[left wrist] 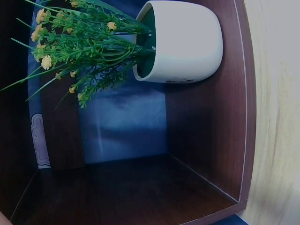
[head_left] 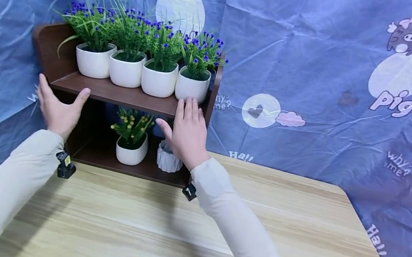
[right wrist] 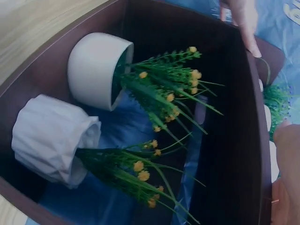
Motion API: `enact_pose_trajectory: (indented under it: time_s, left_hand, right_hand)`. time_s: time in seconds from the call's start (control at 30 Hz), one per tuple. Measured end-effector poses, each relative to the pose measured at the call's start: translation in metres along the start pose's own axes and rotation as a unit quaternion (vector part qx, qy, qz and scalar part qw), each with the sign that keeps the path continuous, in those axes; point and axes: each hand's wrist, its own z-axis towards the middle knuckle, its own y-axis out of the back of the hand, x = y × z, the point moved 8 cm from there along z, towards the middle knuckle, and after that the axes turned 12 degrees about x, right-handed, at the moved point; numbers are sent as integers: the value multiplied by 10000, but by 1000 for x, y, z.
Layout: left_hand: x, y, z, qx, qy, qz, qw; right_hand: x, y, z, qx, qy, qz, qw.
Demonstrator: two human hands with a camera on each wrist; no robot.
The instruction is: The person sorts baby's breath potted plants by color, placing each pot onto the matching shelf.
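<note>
A dark brown two-tier shelf (head_left: 114, 91) stands on the table, with a row of several white pots of purple flowers on its upper board. My left hand (head_left: 59, 111) is at the shelf's left front corner, thumb on the upper board's edge and fingers spread along the outer side. With fingers straight, my right hand (head_left: 190, 137) reaches over the upper board's front edge, fingertips at the base of the rightmost white pot (head_left: 192, 87). On the lower board are a smooth white pot (left wrist: 187, 44) with yellow flowers and a faceted pale pot (right wrist: 51, 136), partly behind my right hand in the head view.
The light wood table (head_left: 274, 231) extends in front of the shelf and to the right. Blue printed cloth (head_left: 321, 75) hangs behind and at both sides. Dark wrist mounts (head_left: 65, 165) sit below both sleeves, close to the shelf's lower front edge.
</note>
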Motion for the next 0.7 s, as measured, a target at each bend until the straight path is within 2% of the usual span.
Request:
enact_pose_trajectory:
  time_s: [0.2,0.7]
  left_hand:
    - [-1,0,-2,-1,4,-2,10000]
    - [-1,1,-2,-37,12,-2,10000]
  right_hand:
    - [-2,-2,1,334,1,223,9992]
    - [-2,-3,0,172,61,298,9994]
